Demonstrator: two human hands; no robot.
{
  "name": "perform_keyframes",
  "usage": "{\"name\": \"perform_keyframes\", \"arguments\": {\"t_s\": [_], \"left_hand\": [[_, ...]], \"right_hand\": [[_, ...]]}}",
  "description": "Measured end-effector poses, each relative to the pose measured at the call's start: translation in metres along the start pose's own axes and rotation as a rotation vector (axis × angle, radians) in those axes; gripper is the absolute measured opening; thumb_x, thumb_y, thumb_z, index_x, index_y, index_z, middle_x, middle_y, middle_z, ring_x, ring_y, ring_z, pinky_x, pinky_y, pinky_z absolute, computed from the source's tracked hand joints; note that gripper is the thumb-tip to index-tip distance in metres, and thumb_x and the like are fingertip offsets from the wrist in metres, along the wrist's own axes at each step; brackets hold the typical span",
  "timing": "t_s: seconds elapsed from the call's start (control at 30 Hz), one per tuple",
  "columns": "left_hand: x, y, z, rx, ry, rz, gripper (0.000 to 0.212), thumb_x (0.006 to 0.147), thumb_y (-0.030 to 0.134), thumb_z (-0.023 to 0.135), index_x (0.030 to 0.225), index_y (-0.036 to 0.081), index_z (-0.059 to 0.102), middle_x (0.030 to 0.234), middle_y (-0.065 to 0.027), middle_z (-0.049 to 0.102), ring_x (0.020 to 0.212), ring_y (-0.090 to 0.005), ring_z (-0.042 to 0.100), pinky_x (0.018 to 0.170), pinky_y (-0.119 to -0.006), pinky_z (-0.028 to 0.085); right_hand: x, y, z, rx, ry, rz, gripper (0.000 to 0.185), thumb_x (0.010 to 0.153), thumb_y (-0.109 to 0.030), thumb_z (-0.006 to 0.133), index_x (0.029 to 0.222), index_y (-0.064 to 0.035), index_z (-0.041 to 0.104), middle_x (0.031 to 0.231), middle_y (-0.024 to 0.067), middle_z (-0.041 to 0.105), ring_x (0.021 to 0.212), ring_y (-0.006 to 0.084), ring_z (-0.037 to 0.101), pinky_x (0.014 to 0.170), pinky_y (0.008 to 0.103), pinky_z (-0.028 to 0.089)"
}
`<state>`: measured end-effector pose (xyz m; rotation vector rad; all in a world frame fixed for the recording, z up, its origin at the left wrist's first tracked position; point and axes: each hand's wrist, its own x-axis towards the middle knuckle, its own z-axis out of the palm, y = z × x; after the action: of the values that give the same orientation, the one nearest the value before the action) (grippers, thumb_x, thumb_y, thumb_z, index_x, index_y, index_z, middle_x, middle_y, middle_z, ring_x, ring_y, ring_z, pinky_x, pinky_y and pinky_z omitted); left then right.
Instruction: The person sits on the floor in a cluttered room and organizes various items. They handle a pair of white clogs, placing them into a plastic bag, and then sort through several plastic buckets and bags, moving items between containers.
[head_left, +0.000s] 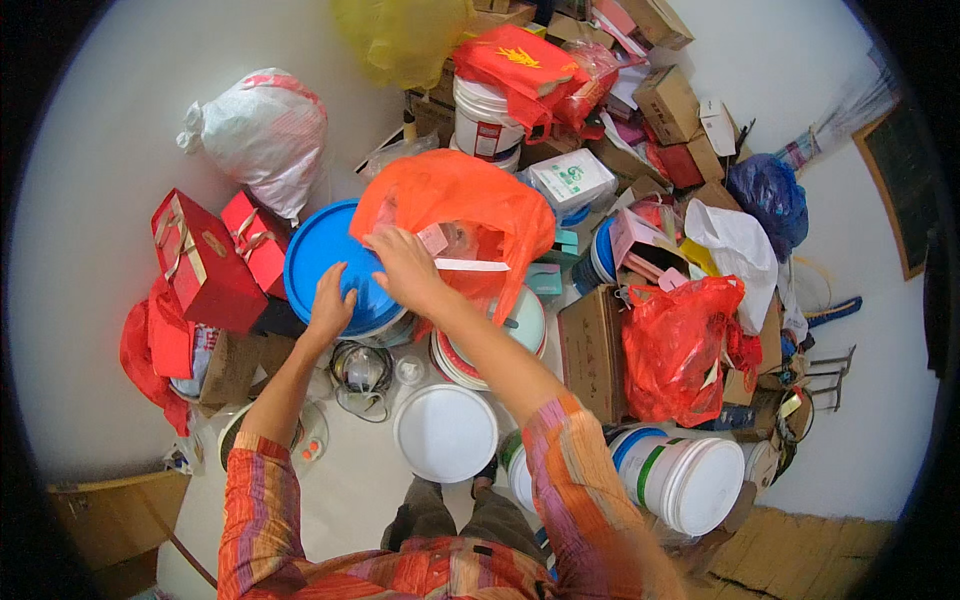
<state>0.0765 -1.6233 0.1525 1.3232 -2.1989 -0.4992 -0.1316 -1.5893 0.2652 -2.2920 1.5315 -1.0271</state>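
My left hand (332, 306) is over the near part of a round blue bucket lid (319, 247), its fingers apart and nothing held. Whether it touches the lid is hard to tell. At the lid's right side, my right hand (409, 266) reaches to the left edge of an orange plastic bag (465, 191). Its fingertips meet the bag there, and the thumb stands apart from the fingers. Inside the bag's mouth show a small pink box (433, 239) and clear plastic packaging (459, 238). The bag partly covers the lid and hides what lies behind it.
Red gift boxes (217, 262) and a tied white sack (262, 135) stand left. A white-lidded bucket (446, 433) is before my feet, with a coiled cable (362, 371) nearby. Right are a cardboard box (592, 356), a red plastic bag (679, 349) and a tipped paint bucket (675, 476).
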Motion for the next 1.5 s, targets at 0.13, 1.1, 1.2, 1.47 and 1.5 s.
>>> {"name": "perform_keyframes", "arguments": {"t_s": [0.13, 1.1, 1.2, 1.47, 1.5], "left_hand": [[-0.074, 0.004, -0.001, -0.136, 0.02, -0.137, 0.052, 0.077, 0.008, 0.062, 0.125, -0.001, 0.044, 0.126, -0.0217, 0.047, 0.119, -0.037, 0.043, 0.102, -0.041, 0.032], [-0.436, -0.029, 0.291, -0.101, -0.378, -1.401, 0.065, 0.08, 0.028, 0.065, 0.127, -0.005, 0.036, 0.13, -0.0285, 0.041, 0.113, -0.0416, 0.049, 0.095, -0.044, 0.044], [-0.448, -0.034, 0.315, -0.098, -0.31, -1.499, 0.064, 0.078, 0.03, 0.066, 0.125, -0.004, 0.038, 0.123, -0.0269, 0.048, 0.109, -0.04, 0.052, 0.093, -0.043, 0.045], [-0.456, -0.045, 0.302, -0.103, -0.264, -1.371, 0.04, 0.076, 0.025, 0.063, 0.105, -0.001, 0.054, 0.094, -0.0199, 0.064, 0.09, -0.0342, 0.063, 0.079, -0.043, 0.05], [-0.454, -0.037, 0.294, -0.12, -0.276, -1.377, 0.04, 0.076, 0.024, 0.063, 0.105, -0.002, 0.054, 0.096, -0.0204, 0.064, 0.09, -0.0341, 0.063, 0.079, -0.043, 0.05]], "right_hand": [[-0.087, -0.02, 0.002, 0.279, -0.088, 0.093, 0.041, 0.075, -0.012, 0.068, 0.114, -0.0062, 0.055, 0.113, 0.015, 0.053, 0.107, 0.0337, 0.05, 0.09, 0.0406, 0.042], [-0.629, -0.039, -0.048, 0.697, -0.362, 1.594, 0.023, 0.092, -0.014, 0.054, 0.109, 0.0, 0.056, 0.087, 0.0036, 0.06, 0.075, 0.0108, 0.055, 0.068, 0.0233, 0.047], [-0.674, -0.045, -0.051, 0.626, -0.598, 1.757, 0.027, 0.091, -0.018, 0.056, 0.113, -0.0014, 0.056, 0.095, 0.0055, 0.062, 0.08, 0.0123, 0.056, 0.073, 0.0264, 0.048], [-0.662, -0.044, -0.02, 0.722, -0.639, 1.548, 0.033, 0.092, -0.019, 0.055, 0.12, -0.0018, 0.052, 0.107, 0.0099, 0.06, 0.093, 0.0167, 0.059, 0.081, 0.0298, 0.048], [-0.643, -0.046, -0.02, 0.812, -0.56, 1.609, 0.033, 0.092, -0.019, 0.054, 0.12, -0.0016, 0.052, 0.107, 0.0098, 0.06, 0.093, 0.0171, 0.059, 0.081, 0.03, 0.048]]}}
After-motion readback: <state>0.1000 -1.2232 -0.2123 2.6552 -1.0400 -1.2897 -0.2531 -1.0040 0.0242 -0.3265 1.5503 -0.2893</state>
